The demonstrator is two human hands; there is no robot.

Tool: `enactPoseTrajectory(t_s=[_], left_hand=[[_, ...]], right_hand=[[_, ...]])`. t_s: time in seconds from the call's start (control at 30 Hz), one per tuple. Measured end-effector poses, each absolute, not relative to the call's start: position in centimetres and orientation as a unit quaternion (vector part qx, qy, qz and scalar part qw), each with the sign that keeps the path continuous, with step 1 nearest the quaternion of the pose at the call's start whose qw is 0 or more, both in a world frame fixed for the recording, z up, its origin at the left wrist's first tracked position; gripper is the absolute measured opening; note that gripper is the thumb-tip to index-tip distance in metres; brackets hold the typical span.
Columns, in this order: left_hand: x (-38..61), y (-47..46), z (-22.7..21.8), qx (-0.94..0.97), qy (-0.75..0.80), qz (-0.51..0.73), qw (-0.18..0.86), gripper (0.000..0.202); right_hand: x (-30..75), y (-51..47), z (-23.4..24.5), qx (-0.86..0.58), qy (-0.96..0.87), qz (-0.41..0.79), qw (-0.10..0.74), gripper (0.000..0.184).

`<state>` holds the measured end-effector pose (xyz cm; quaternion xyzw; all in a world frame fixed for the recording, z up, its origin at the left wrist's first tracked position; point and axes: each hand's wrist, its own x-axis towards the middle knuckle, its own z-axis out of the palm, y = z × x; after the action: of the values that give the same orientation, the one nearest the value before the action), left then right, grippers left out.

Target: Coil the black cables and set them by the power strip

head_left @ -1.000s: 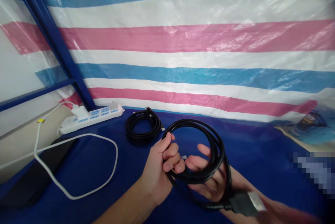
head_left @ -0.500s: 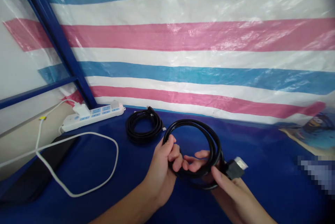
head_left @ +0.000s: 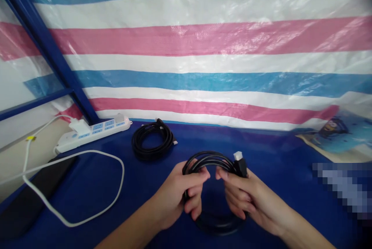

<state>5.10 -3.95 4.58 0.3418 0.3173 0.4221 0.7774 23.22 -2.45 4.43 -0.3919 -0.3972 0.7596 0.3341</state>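
Note:
A coiled black cable with several loops is held between both hands above the blue tabletop. My left hand is closed round the left side of the coil, thumb lying over the strands. On the right side, my right hand grips the coil near its black plug, whose pale tip points up. The plug looks like an HDMI connector. The coil's lower part hangs below the hands. Farther back on the left lies a second black coiled cable, touched by neither hand.
A white power strip with a plugged-in adapter stands at the back left. Its white cord loops across the table over a long black object. A striped plastic sheet hangs behind; a picture-printed item lies at right.
Both hands have shifted their grip to opposite sides of the coil and tilted it flatter. The plug has turned from pointing right to pointing up. The view has swung slightly right.

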Motion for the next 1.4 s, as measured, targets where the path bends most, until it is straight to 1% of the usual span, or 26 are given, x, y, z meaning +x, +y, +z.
enactPoseTrajectory(t_s=[0.07, 0.13, 0.2, 0.27, 0.37, 0.43, 0.47, 0.57, 0.63, 0.7, 0.8, 0.87, 0.93, 1.0, 1.07, 1.1, 1.17, 1.23, 1.3, 1.33, 1.4], left_hand=[[4.6, -4.0, 4.8, 0.366, 0.299, 0.347, 0.810, 0.011], [4.4, -4.0, 5.0, 0.389, 0.304, 0.286, 0.821, 0.010], [4.3, -4.0, 5.0, 0.410, 0.319, 0.260, 0.814, 0.011], [4.4, -4.1, 5.0, 0.437, 0.338, 0.265, 0.790, 0.013], [4.7, -4.2, 5.0, 0.481, 0.385, 0.276, 0.738, 0.018], [4.9, -4.3, 5.0, 0.507, 0.411, 0.273, 0.706, 0.025], [4.9, -4.3, 5.0, 0.524, 0.419, 0.267, 0.692, 0.030], [4.8, -4.3, 5.0, 0.580, 0.430, 0.242, 0.648, 0.040], [4.7, -4.3, 5.0, 0.591, 0.447, 0.242, 0.626, 0.035], [4.8, -4.5, 5.0, 0.589, 0.468, 0.270, 0.601, 0.023], [5.0, -4.8, 5.1, 0.606, 0.462, 0.293, 0.577, 0.016], [4.9, -4.9, 5.1, 0.630, 0.441, 0.276, 0.576, 0.017], [4.7, -4.9, 5.1, 0.654, 0.422, 0.249, 0.575, 0.019], [4.2, -4.7, 5.2, 0.667, 0.413, 0.214, 0.582, 0.021], [3.7, -4.2, 5.3, 0.669, 0.392, 0.157, 0.612, 0.027], [3.5, -4.0, 5.4, 0.666, 0.373, 0.120, 0.635, 0.030], [3.4, -3.7, 5.6, 0.654, 0.323, 0.047, 0.683, 0.030], [3.5, -3.7, 5.7, 0.653, 0.291, 0.012, 0.699, 0.027], [3.9, -4.1, 5.6, 0.673, 0.301, 0.045, 0.674, 0.032], [4.2, -4.4, 5.5, 0.688, 0.317, 0.085, 0.647, 0.036], [4.8, -4.9, 5.2, 0.700, 0.359, 0.168, 0.595, 0.037]], right_hand=[[23.5, -2.6, 4.4, -0.399, -0.434, 0.758, 0.278, 0.028], [23.7, -2.7, 4.4, -0.396, -0.501, 0.735, 0.229, 0.030], [23.6, -2.6, 4.5, -0.397, -0.575, 0.687, 0.200, 0.028], [23.5, -2.5, 4.6, -0.412, -0.639, 0.618, 0.202, 0.024], [23.4, -2.2, 4.6, -0.435, -0.733, 0.465, 0.241, 0.015], [23.6, -2.1, 4.4, -0.425, -0.778, 0.376, 0.271, 0.017], [23.6, -2.1, 4.3, -0.414, -0.790, 0.354, 0.282, 0.021], [23.8, -2.4, 3.9, -0.386, -0.796, 0.369, 0.283, 0.030], [23.7, -2.6, 3.8, -0.384, -0.787, 0.397, 0.276, 0.029], [23.5, -2.7, 3.8, -0.385, -0.781, 0.404, 0.281, 0.025], [23.5, -2.8, 4.1, -0.368, -0.805, 0.363, 0.290, 0.020], [23.5, -3.0, 4.4, -0.336, -0.842, 0.319, 0.277, 0.024], [23.6, -3.1, 4.7, -0.310, -0.876, 0.277, 0.244, 0.030], [23.7, -3.3, 5.0, -0.312, -0.892, 0.260, 0.200, 0.032], [23.9, -3.2, 5.2, -0.330, -0.892, 0.259, 0.167, 0.028], [24.1, -3.1, 5.3, -0.331, -0.892, 0.262, 0.163, 0.024], [24.4, -2.9, 5.7, -0.311, -0.891, 0.275, 0.182, 0.018], [24.7, -2.6, 6.2, -0.279, -0.885, 0.310, 0.207, 0.012], [24.8, -2.5, 6.6, -0.268, -0.869, 0.370, 0.189, 0.010], [24.7, -2.4, 6.8, -0.274, -0.858, 0.401, 0.164, 0.013], [24.5, -2.4, 7.0, -0.297, -0.834, 0.447, 0.129, 0.025]])
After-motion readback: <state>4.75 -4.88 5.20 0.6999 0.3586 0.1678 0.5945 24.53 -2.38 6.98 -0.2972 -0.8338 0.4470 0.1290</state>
